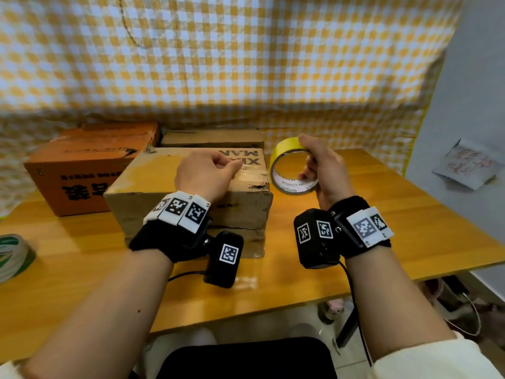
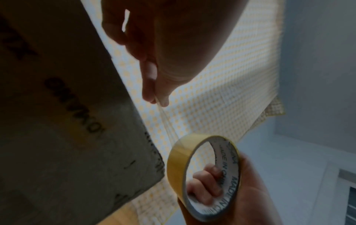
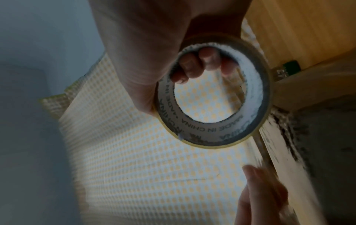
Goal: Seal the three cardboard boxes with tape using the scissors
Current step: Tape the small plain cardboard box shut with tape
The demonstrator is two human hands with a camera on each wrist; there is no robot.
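Head view: the right hand (image 1: 325, 170) sits right of centre in the frame, holding a yellow tape roll (image 1: 292, 170) upright above the bench (image 1: 355, 228), thumb on the outer rim and fingers (image 2: 206, 188) curled through the core. Left of it, the left hand (image 1: 207, 173) hovers over the nearest cardboard box (image 1: 188, 198), thumb and forefinger pinched together on the free end of a clear tape strip (image 2: 167, 123) that runs back to the roll. That strip shows plainly only in the left wrist view, stretching from the pinch in the upper middle down to the roll at lower right. The nearest box appears to rest on a flatter box beneath it, though the lower edge is partly hidden by the wrist. An orange box (image 1: 87, 168) stands at middle left, touching the nearest box, and a 3rd brown box (image 1: 213, 138) lies behind. A checked yellow cloth (image 1: 246, 50) fills the upper frame. At the far left edge lies a coil of green and white cord (image 1: 12, 255).
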